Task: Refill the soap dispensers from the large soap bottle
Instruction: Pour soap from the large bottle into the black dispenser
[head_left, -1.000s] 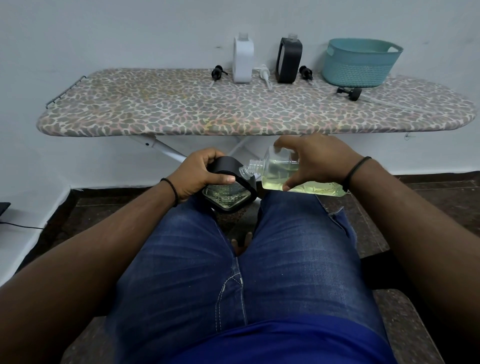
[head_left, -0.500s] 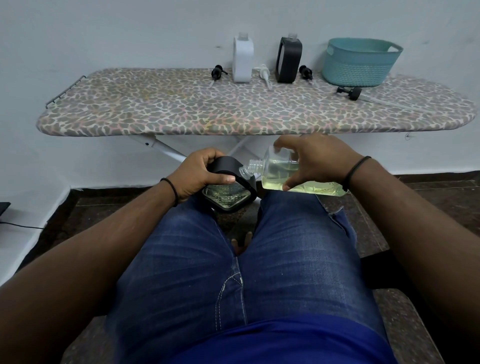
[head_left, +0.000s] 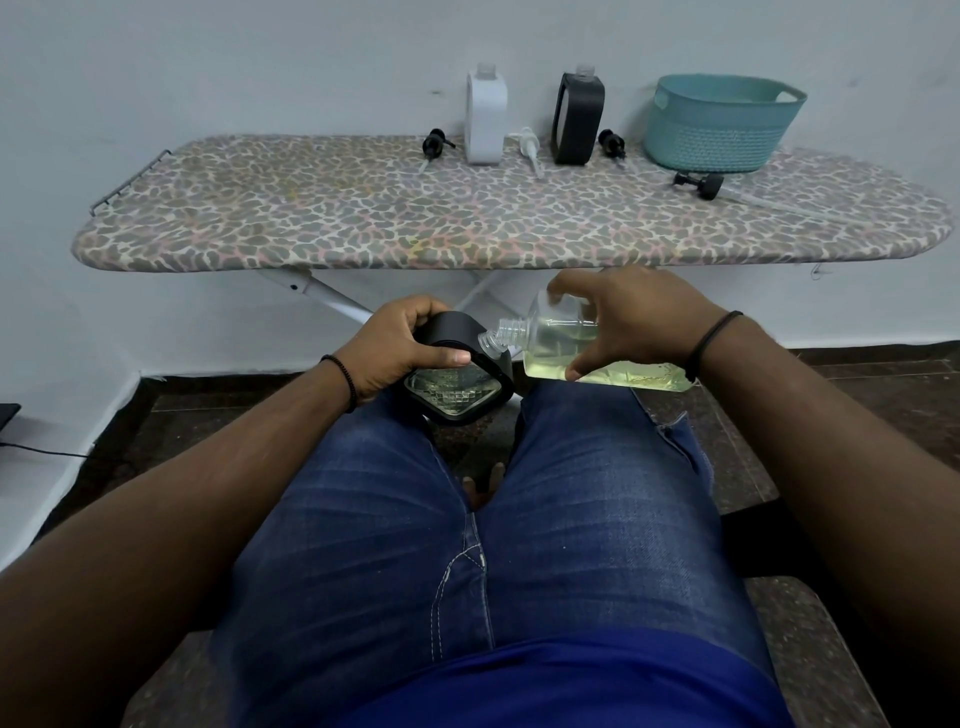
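Head view: right hand (head_left: 641, 317) fingers (head_left: 574, 373) clasp tilted soap bottle (head_left: 561, 348); left hand (head_left: 400, 348) grips dispenser (head_left: 457, 400).

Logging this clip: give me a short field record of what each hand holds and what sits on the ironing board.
left hand: grips black dispenser over the lap
right hand: grips clear soap bottle, tilted, neck at the dispenser
soap: yellowish, in both
ironing board: white dispenser, second black dispenser, four loose pumps, teal basket
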